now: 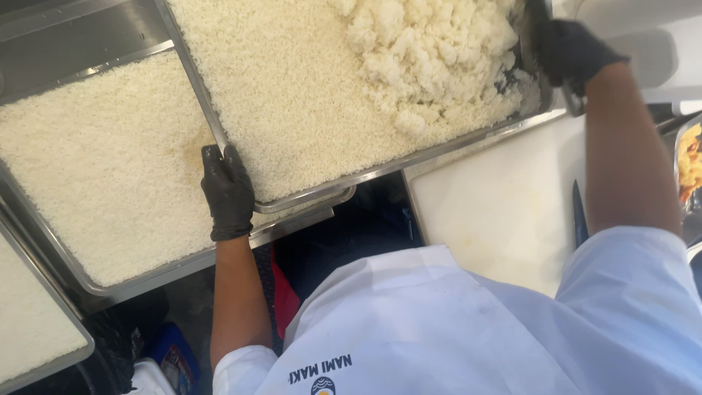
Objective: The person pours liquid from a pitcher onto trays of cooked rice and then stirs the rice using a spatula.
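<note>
The left hand, in a black glove, grips the near left corner of a large rectangular steel tray filled with white cooked rice, its fingers curled tight over the rim. The right hand, also black-gloved, closes around the tray's far right edge, though what exactly its fingers hold there cannot be told. This tray sits tilted, overlapping a second steel tray of flat white rice to its left and resting partly on a white cutting board to the right. In the held tray, clumped rice is piled toward the far right corner. A third rice-filled tray shows at the near left. The person wears a white short-sleeved jacket.
</note>
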